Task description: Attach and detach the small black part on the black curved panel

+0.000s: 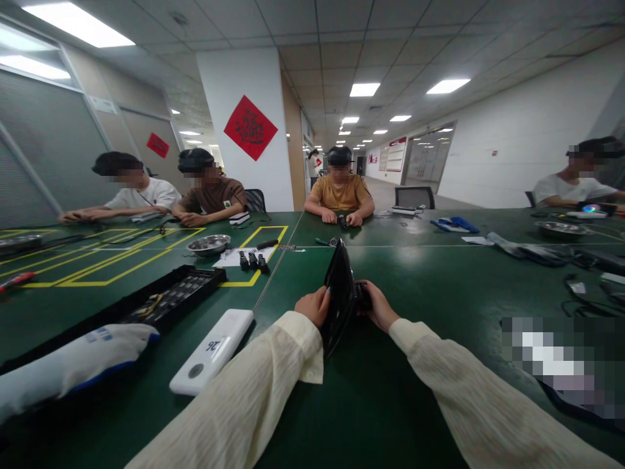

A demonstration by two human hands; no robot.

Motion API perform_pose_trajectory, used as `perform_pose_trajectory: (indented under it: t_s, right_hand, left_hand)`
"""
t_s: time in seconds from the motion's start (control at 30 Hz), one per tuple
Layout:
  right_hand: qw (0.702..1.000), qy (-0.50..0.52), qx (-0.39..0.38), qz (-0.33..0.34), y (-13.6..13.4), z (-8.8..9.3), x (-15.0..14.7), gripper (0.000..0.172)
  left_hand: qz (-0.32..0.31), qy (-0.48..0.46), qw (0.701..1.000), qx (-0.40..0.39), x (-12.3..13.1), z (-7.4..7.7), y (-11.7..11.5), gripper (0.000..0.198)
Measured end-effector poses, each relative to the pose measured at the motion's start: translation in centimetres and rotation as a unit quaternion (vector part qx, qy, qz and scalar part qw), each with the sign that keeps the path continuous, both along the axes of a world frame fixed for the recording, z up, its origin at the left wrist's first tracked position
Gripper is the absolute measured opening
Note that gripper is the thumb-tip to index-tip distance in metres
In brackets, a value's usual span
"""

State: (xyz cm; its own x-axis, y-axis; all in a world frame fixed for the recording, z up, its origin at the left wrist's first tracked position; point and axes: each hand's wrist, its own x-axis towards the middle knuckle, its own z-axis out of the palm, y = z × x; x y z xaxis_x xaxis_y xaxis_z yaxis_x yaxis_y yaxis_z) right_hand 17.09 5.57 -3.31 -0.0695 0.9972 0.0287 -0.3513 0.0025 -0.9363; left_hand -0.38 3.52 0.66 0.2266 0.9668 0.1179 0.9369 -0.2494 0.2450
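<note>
A thin, glossy black panel (340, 293) stands nearly upright on edge in front of me, above the green table. My left hand (313, 307) is closed on its left side, thumb against the surface. On the right side, my right hand (379, 308) has its fingers wrapped round a small black blocky part (363, 297). That part touches or sits very near the panel; whether the two are joined I cannot tell. Some fingertips of both hands are hidden.
A white power bank (215, 352) lies left of my left arm, beside a long black tray (180, 294). Further off are a metal bowl (209, 245), black clips (254, 261) and a screwdriver (267, 244). Several people sit around the green table (420, 286).
</note>
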Motion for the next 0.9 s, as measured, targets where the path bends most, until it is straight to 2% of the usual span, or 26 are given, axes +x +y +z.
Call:
perform_pose_trajectory:
  t_s: [0.17, 0.3, 0.5, 0.9]
  right_hand:
    - [1.000, -0.004, 0.000, 0.007, 0.00, -0.03, 0.03, 0.022]
    - [1.000, -0.011, 0.005, 0.011, 0.15, -0.29, 0.17, 0.023]
    - [1.000, -0.009, -0.006, -0.001, -0.30, 0.41, -0.17, 0.022]
    - [1.000, -0.024, -0.005, 0.004, -0.14, 0.16, 0.03, 0.023]
  left_hand:
    - [0.011, 0.014, 1.000, -0.002, 0.04, 0.20, -0.09, 0.037]
    - [-0.014, 0.010, 1.000, -0.009, -0.03, 0.18, -0.08, 0.044]
    - [0.031, -0.016, 0.999, 0.001, 0.07, -0.08, -0.04, 0.038]
    - [-0.005, 0.000, 1.000, 0.003, 0.03, -0.05, 0.04, 0.038]
